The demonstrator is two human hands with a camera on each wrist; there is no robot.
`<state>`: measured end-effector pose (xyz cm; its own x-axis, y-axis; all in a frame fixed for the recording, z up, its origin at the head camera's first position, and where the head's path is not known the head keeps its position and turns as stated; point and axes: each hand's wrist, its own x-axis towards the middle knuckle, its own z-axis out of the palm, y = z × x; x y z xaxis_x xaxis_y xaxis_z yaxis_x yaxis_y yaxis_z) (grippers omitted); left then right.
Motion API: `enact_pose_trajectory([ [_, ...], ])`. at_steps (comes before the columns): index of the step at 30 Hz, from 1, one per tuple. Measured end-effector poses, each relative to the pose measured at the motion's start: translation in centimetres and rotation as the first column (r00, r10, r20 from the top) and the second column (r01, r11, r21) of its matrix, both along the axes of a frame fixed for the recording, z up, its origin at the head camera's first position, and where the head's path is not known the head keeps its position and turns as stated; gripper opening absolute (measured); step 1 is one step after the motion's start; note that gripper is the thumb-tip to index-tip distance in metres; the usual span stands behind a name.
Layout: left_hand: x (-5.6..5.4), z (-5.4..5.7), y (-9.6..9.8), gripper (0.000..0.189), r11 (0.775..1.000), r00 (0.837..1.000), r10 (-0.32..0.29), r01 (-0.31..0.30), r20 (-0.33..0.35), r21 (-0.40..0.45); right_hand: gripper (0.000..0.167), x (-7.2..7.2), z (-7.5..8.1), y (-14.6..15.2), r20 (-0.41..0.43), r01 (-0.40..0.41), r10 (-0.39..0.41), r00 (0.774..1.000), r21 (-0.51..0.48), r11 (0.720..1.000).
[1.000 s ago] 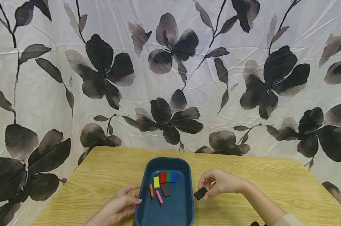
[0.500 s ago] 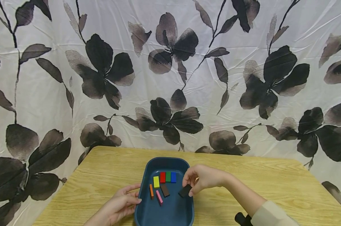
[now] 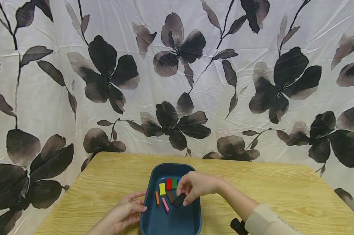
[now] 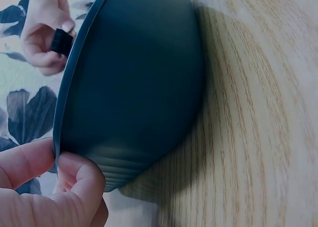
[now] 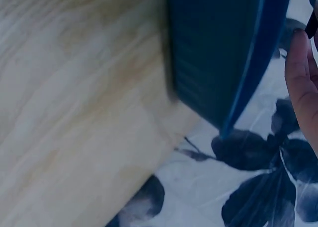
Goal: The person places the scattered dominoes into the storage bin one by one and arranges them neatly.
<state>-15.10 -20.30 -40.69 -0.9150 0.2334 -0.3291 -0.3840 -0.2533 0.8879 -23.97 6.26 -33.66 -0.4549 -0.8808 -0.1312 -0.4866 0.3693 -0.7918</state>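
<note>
My right hand (image 3: 196, 187) pinches a black block (image 3: 179, 200) by its end, over the inside of a dark blue tray (image 3: 171, 225). The block overlaps a brown block (image 3: 169, 196) in the head view. At the tray's left side my left hand (image 3: 125, 210) grips the rim; the left wrist view shows its thumb and finger (image 4: 30, 160) on either side of the edge. Inside lie a yellow block (image 3: 162, 189), a red block (image 3: 169, 184), a green block (image 3: 174, 183), an orange block (image 3: 157, 199) and a pink block (image 3: 165, 205). Fingers mostly hide a blue one.
The tray stands on a wood-grain table (image 3: 115, 176). Behind the table hangs a white cloth (image 3: 218, 130) with dark flowers. A black object (image 3: 238, 226) shows beside the right sleeve (image 3: 266, 218) at the bottom edge.
My right hand has carried the black block leftward from outside the tray, across its right rim, to above the blocks near the middle. The left hand and tray stay put.
</note>
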Motion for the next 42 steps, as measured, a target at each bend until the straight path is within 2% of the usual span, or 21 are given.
enact_pose_trajectory([
  [9,0.0,0.0,0.0,0.069,1.000,1.000,0.003,-0.003,-0.006,0.005,0.021,0.7,-2.4,-1.9,0.032,-0.047,0.046,0.998,0.025,0.999],
  [17,0.0,0.0,0.0,0.068,1.000,1.000,-0.004,0.004,-0.002,0.009,0.021,0.9,-3.8,-2.8,0.017,-0.087,0.086,0.996,0.043,0.995],
  [25,-0.1,-0.1,-0.1,0.069,1.000,1.000,-0.017,0.018,-0.006,0.018,0.020,1.2,-4.7,-2.9,0.010,-0.093,0.093,0.996,0.080,0.992],
  [42,-0.1,-0.1,-0.2,0.071,0.999,1.000,-0.027,0.027,0.000,0.025,0.019,1.8,-5.5,-3.6,-0.096,-0.107,0.125,0.988,0.174,0.979],
])
